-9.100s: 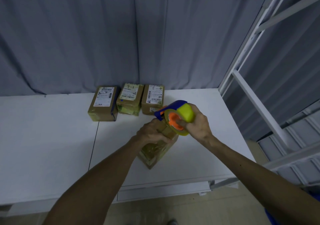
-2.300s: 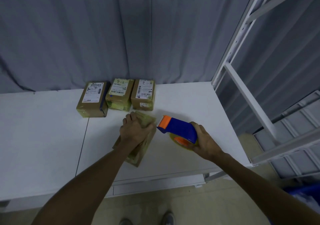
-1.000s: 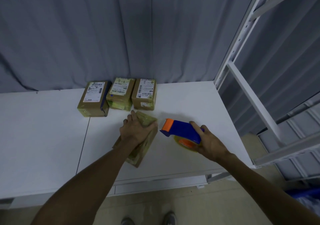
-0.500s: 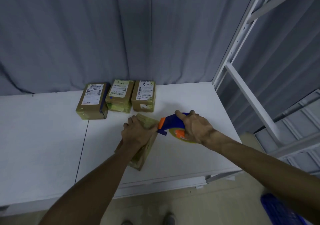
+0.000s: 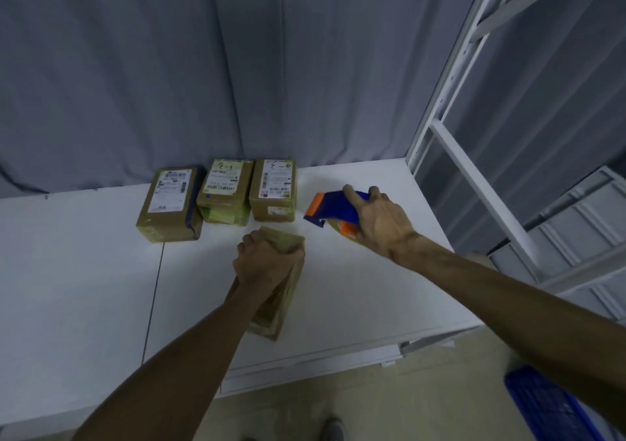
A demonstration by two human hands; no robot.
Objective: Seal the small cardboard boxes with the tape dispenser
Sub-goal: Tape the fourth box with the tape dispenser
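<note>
A small cardboard box [image 5: 277,301] wrapped in shiny tape lies on the white table [image 5: 84,271], its long side running toward me. My left hand [image 5: 262,259] grips its far end, fingers curled over the top. To the right, my right hand [image 5: 379,223] holds the blue and orange tape dispenser [image 5: 333,208] by its handle, lifted a little above the table and apart from the box. Its orange nose points left toward the row of boxes.
Three labelled cardboard boxes [image 5: 171,205] [image 5: 227,191] [image 5: 274,189] stand in a row at the table's back edge against a grey curtain. A white metal rack frame [image 5: 474,183] rises on the right. A blue crate [image 5: 555,406] sits on the floor at the lower right.
My right hand has carried the tape dispenser up and to the right, away from the box's far end. My left hand stays on the box, which has not moved.
</note>
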